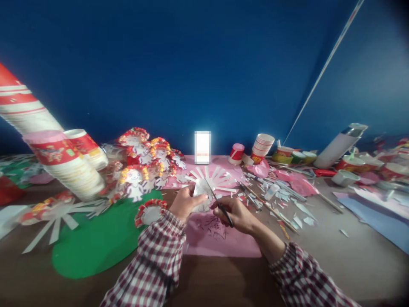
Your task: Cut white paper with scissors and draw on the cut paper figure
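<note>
My left hand (187,204) is closed around a white paper cup piece (200,189), held just above a pink paper sheet (220,241) with dark drawn lines on it. My right hand (234,214) grips a dark pen-like tool (219,202), its tip touching the white piece. Both sleeves are red-and-white plaid. A white cup cut into splayed strips (217,177) lies flat just beyond my hands.
A green paper disc (96,243) lies at left, with paper-cup dolls (140,170) behind it. Stacked red-and-white cups (73,166) lean in from the left. More cups (262,147), bowls, wooden sticks (271,209), paper scraps and a blue sheet (377,217) fill the right. A blue wall stands behind.
</note>
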A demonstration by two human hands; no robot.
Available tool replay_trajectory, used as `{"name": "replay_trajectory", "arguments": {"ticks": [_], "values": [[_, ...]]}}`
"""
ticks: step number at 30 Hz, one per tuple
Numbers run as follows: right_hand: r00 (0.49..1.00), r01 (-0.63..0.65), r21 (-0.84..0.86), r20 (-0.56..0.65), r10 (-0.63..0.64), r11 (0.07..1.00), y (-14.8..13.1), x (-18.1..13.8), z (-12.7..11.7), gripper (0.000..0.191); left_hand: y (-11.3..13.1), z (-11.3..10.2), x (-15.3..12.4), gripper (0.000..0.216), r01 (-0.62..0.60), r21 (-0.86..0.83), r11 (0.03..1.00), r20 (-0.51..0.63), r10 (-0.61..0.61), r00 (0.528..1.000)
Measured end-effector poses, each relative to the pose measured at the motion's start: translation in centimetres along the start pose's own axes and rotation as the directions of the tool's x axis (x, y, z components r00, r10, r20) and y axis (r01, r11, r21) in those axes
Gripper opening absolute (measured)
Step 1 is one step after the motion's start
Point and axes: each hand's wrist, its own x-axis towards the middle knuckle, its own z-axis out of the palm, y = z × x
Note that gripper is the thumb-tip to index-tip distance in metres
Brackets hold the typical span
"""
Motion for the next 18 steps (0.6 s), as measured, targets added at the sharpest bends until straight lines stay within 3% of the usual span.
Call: {"name": "replay_trajectory", "arguments": {"ticks": [9,18], "values": [[1.000,-0.012,0.009,0.007,0.012,1.000,0.12,-0.10,-0.07,0.030,0.47,0.19,-0.19,0.027,0.018,0.051,0.999,0.020,-0.019,1.000],[0.999,-0.025,0.002,0.020,0.025,1.000,-0.18,-0.20,-0.30,0.037,0.19,0.02,-0.10,0.024,0.023,-0.006,1.000,0.033,-0.023,0.999]]}}
